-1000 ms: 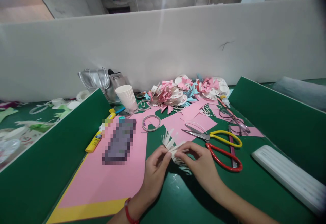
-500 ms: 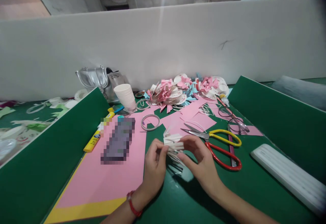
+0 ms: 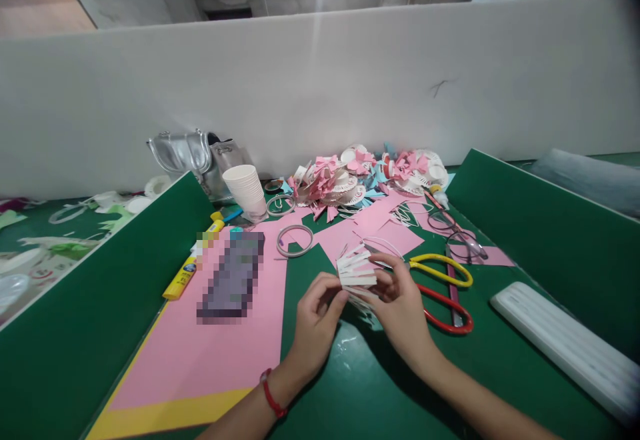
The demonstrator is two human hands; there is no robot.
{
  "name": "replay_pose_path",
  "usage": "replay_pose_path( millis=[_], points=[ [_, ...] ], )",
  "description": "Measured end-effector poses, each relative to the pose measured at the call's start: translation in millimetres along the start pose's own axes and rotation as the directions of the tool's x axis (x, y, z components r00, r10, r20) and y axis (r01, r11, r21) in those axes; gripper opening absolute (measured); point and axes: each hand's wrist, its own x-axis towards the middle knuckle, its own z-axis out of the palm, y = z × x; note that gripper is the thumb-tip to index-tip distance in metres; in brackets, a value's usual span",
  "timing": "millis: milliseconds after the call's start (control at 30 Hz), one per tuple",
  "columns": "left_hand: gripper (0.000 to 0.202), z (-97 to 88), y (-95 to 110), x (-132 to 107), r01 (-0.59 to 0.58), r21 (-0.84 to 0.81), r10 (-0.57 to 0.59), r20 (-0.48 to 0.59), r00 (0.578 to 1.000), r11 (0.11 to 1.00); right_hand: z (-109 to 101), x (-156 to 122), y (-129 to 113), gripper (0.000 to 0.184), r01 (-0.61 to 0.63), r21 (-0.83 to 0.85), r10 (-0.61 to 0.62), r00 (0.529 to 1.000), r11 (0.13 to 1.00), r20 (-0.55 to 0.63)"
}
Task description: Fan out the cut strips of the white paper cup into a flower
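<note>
White paper cup cut into fringed strips (image 3: 356, 273) has risen off the green table (image 3: 350, 387) toward frame centre. The right hand (image 3: 400, 307) pinches it; the left hand (image 3: 320, 313) apparently only touches its strips.

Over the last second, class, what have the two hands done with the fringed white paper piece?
Both hands, left hand and right hand, kept hold of the fringed paper piece, lifted it off the green table and carried it slightly right. The scissors and pink sheet stayed put.
</note>
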Motion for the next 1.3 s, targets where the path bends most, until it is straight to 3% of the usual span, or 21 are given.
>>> replay_pose_path(
  millis=[133, 367, 500, 600, 733, 833, 900, 967, 1200, 1300],
  points=[
    [0.014, -0.9, 2.3, 0.2, -0.001, 0.013, 0.001, -0.018, 1.000, 1.000, -2.0, 3.5, -1.4, 0.043, -0.052, 0.089, 0.050, 0.998, 0.995, 0.023],
    [0.016, -5.9, 3.6, 3.2, 0.044, -0.014, -0.045, -0.104, 0.994, 0.999, -4.7, 2.8, -3.4, 0.020, 0.004, 0.015, -0.005, 0.998, 1.000, 0.058],
    [0.016, -9.2, -1.2, 5.0, 0.103, -0.134, -0.127, -0.190, 0.973, 0.986, -8.4, 0.6, -3.6, 0.018, 0.030, 0.045, -0.036, 0.988, 0.999, 0.148],
    [0.017, -8.0, -0.2, 5.2, 0.177, -0.306, -0.252, -0.225, 0.941, 0.935, -9.3, -3.8, -1.9, 0.029, 0.123, -0.074, -0.098, 0.957, 0.990, 0.274],
    [0.017, -2.6, 8.0, 3.1, 0.248, -0.518, -0.378, -0.161, 0.912, 0.819, -4.9, -11.9, 1.6, 0.059, 0.370, -0.363, -0.220, 0.893, 0.855, 0.392],
    [0.019, 0.0, 10.0, 2.0, 0.288, -0.613, -0.426, -0.087, 0.901, 0.735, -1.6, -13.5, 2.7, 0.037, 0.479, -0.453, -0.312, 0.864, 0.752, 0.395],
    [0.019, 0.2, 8.0, 2.6, 0.310, -0.671, -0.439, -0.026, 0.898, 0.673, -1.6, -12.2, 1.5, 0.017, 0.502, -0.458, -0.348, 0.857, 0.734, 0.381],
    [0.019, -0.4, 5.2, 3.3, 0.343, -0.698, -0.456, 0.027, 0.890, 0.629, -3.2, -10.4, -0.5, 0.009, 0.517, -0.463, -0.364, 0.849, 0.720, 0.382],
    [0.042, -0.9, 7.2, -2.7, 0.358, -0.635, -0.328, 0.169, 0.929, 0.685, -8.2, -8.2, -4.6, 0.021, 0.562, -0.521, -0.360, 0.822, 0.642, 0.442],
    [0.037, -1.3, 9.6, -2.4, 0.398, -0.619, -0.408, 0.134, 0.903, 0.677, -8.5, -8.6, -7.5, 0.029, 0.600, -0.498, -0.335, 0.783, 0.626, 0.524]
  ],
)
